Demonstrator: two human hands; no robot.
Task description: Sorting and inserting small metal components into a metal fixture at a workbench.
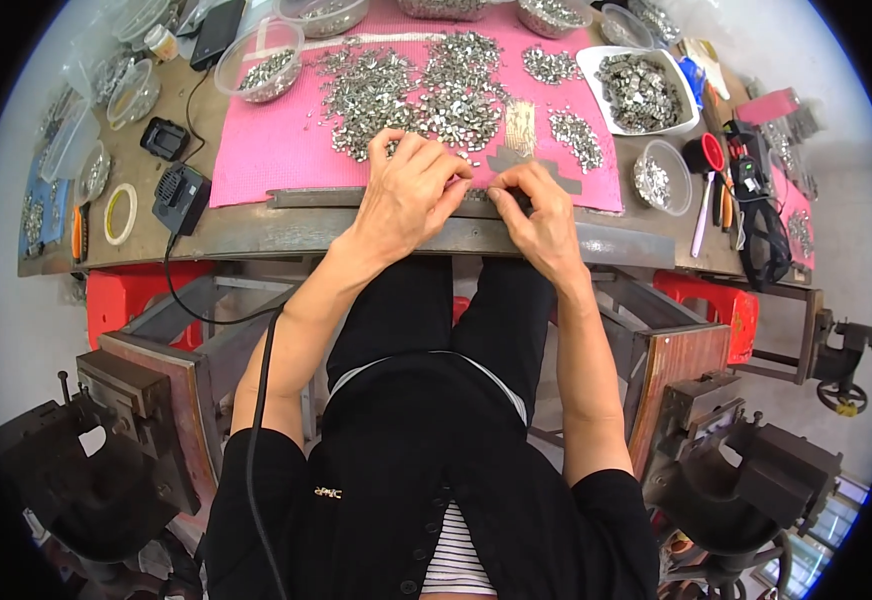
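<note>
At the front edge of a pink mat (256,150), my two hands are close together over a long grey metal bar (316,198). My left hand (406,190) is closed, its thumb and fingertips pinched just above the bar; whatever is in them is too small to make out. Closed as well, my right hand (536,210) has thumb and forefinger drawn together at small dark pieces on the bar. Beyond the hands lies a wide heap of small shiny metal pieces (456,85). Flat grey strips (556,175) rest just past my right hand.
Tubs of metal parts ring the mat, among them a clear bowl (259,62), a white tray (691,115) and a round tub (662,178). A black charger (181,198) and tape roll (120,214) lie left. Vises (746,460) flank me below; a black cable (256,430) crosses my left arm.
</note>
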